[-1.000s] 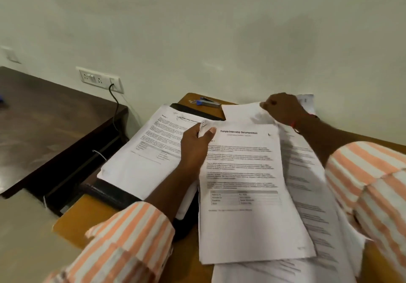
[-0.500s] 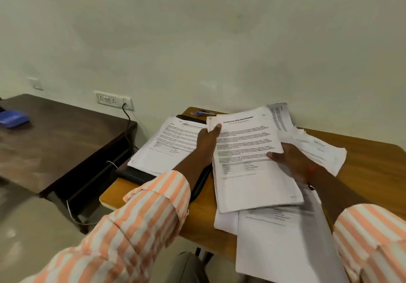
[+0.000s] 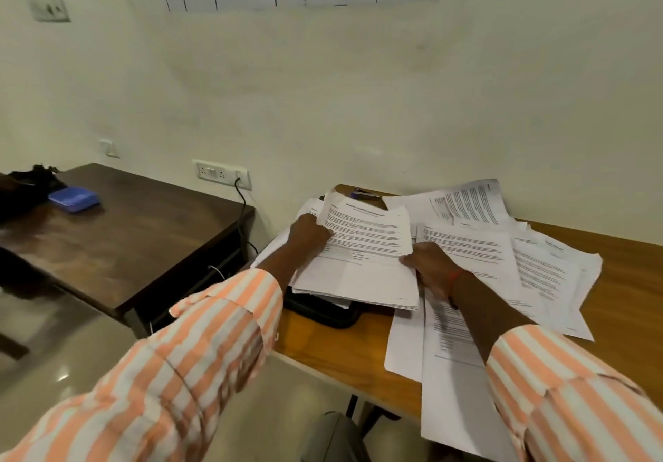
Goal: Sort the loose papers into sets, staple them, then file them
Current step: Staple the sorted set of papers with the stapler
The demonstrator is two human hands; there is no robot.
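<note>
Held set point(image 3: 369, 235) has shifted left in the last half second: off the loose papers point(image 3: 502, 264), now over the stack on the black folder point(image 3: 323, 312). Right hand point(image 3: 432, 269) went from lying flat on the page to its right edge. Looks like still sorting, stapling not begun. Left hand point(image 3: 308, 237) pinches the top-left edge, corner curled up. Right fingers touch the edge, can't tell if they grip. Both forearms reach forward over the table point(image 3: 628, 282)

Orange-and-white striped long sleeves point(image 3: 215, 336) on both arms; red thread point(image 3: 455, 276) circles right wrist.
</note>
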